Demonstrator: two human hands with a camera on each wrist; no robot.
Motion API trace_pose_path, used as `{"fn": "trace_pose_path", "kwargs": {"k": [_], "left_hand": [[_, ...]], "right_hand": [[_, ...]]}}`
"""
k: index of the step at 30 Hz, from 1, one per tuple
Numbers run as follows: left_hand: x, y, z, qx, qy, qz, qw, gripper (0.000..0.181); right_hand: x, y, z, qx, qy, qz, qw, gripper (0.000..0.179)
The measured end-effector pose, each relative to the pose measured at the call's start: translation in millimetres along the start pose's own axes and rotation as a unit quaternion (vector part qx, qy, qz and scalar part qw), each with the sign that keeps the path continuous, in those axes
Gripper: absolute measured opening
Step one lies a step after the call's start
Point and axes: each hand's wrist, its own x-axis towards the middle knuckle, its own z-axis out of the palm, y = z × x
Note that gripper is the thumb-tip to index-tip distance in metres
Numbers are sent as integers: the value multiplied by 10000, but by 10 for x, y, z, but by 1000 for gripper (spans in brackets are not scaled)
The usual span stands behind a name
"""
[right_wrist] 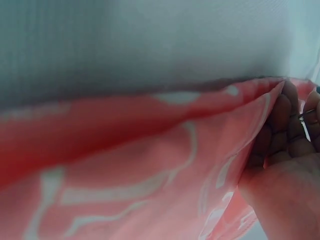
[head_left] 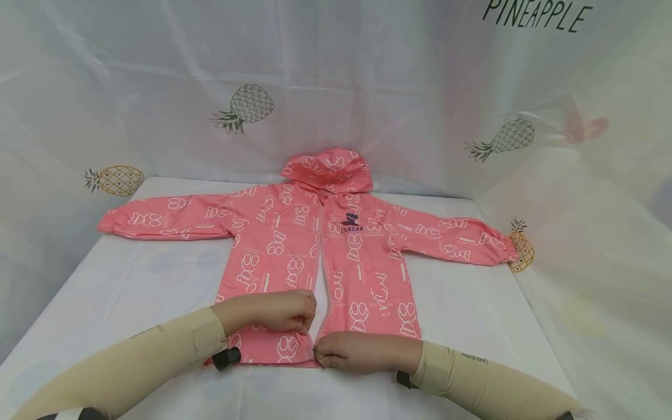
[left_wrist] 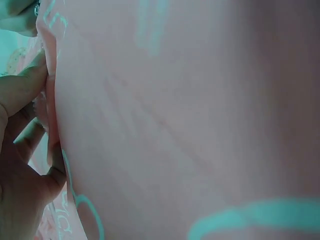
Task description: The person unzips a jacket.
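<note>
A pink hooded jacket (head_left: 367, 262) with white bear outlines lies spread on the table, its front parted along a zipper (head_left: 321, 262). My left hand (head_left: 283, 311) pinches the left panel's front edge a little above the hem; in the left wrist view its thumb and fingers (left_wrist: 25, 87) close round the fabric edge. Lower down, my right hand (head_left: 362, 352) grips the right panel's bottom corner, where the two zipper ends meet. Curled fingers (right_wrist: 280, 125) hold that fabric in the right wrist view, beside a small metal zipper piece (right_wrist: 301, 119).
Both sleeves stretch outward, the left sleeve (head_left: 168, 217) past the table's side edge. The hood (head_left: 328, 169) lies at the back near a hanging pineapple-print curtain (head_left: 367, 87). A white cloth (head_left: 462, 315) covers the table.
</note>
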Motion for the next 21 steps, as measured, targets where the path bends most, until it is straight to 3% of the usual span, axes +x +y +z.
{"fn": "trace_pose_path", "kwargs": {"k": [5, 11, 17, 21], "left_hand": [[1, -11, 7, -13, 36, 92, 10000, 18], [25, -9, 18, 111, -56, -32, 9999, 13], [42, 61, 7, 392, -83, -169, 9991, 9], [48, 124, 5, 324, -269, -157, 9990, 5]], "right_hand": [[-3, -28, -14, 64, -2, 119, 9999, 15], [21, -107, -69, 13, 70, 418, 9991, 19], [36, -157, -97, 268, 208, 737, 9967, 14], [40, -147, -85, 401, 408, 911, 9942, 13]]}}
